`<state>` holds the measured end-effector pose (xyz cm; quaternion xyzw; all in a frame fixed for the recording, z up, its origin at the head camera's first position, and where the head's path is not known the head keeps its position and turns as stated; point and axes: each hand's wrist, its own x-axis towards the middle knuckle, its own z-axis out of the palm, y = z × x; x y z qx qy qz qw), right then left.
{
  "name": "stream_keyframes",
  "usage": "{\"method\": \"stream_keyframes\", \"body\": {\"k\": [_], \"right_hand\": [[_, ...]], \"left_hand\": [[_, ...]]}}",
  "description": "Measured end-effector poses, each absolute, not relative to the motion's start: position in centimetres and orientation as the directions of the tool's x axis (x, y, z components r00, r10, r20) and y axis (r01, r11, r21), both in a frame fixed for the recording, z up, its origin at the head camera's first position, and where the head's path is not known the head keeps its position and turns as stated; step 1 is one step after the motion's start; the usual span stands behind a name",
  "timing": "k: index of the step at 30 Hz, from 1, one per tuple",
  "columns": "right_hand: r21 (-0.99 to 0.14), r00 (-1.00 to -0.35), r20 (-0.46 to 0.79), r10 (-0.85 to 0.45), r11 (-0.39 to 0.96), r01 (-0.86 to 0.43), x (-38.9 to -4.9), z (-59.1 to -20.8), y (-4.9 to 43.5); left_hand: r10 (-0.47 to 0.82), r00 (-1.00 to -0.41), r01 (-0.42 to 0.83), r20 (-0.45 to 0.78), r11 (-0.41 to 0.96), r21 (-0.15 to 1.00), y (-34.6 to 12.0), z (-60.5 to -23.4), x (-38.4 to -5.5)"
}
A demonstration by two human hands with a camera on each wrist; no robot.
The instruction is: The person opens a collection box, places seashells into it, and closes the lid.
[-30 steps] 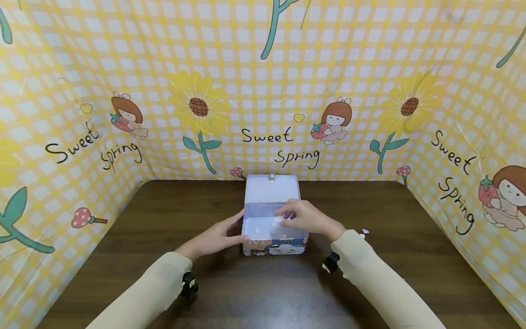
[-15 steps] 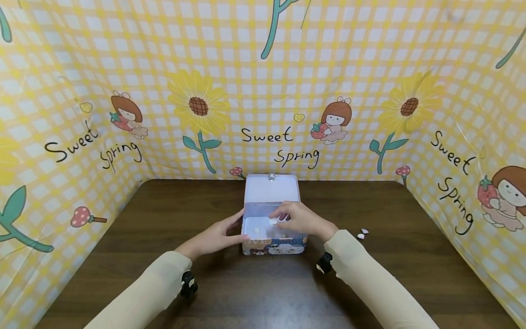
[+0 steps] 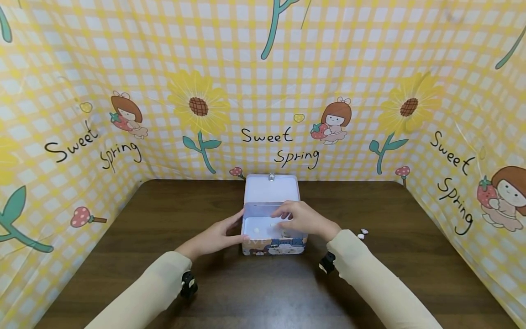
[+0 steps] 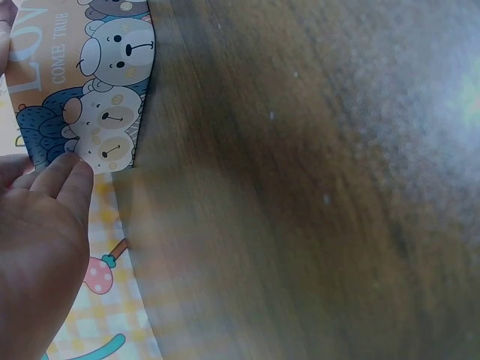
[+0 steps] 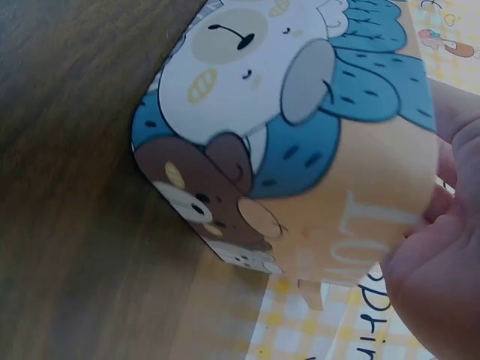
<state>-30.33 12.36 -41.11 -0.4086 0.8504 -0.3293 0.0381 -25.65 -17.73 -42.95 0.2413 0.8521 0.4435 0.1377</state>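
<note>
A tin box (image 3: 263, 247) with printed cartoon bears stands on the table, its white lid (image 3: 272, 189) raised at the back. My left hand (image 3: 211, 238) rests against the box's left side, thumb near the front corner; straight fingers (image 4: 75, 187) touch its side wall in the left wrist view. Over the box's right half is my right hand (image 3: 310, 220), thumb and fingers apart, with nothing seen between them. Inside lie small white pieces, one white piece (image 3: 256, 230) at the left and others near the right fingertips. The right hand hides part of the interior.
Two small white shell-like pieces (image 3: 362, 234) lie on the brown wooden table (image 3: 263, 292), right of the box. A yellow checked cloth (image 3: 263, 91) with printed flowers surrounds the table at the back and sides.
The right hand moved slightly left with a white piece pinched in its fingers, then let it go inside the box and parted its fingers. The left hand and the box have stayed put.
</note>
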Motion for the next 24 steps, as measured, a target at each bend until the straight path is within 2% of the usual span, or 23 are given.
{"method": "stream_keyframes", "body": {"k": [13, 18, 24], "right_hand": [[-0.568, -0.713, 0.213, -0.669, 0.509, -0.647, -29.4, -39.8, 16.1], [-0.562, -0.711, 0.235, -0.663, 0.504, -0.656, -29.1, -39.7, 17.9], [-0.576, -0.745, 0.216, -0.631, 0.534, -0.619, -28.7, -39.7, 20.4]], "left_hand": [[0.531, -0.847, 0.282, -0.024, 0.487, 0.827, -17.7, -42.8, -25.6], [0.532, -0.847, 0.284, -0.021, 0.484, 0.828, -17.7, -42.9, -25.6], [0.54, -0.841, 0.292, -0.015, 0.478, 0.828, -17.7, -43.0, -25.6]]}}
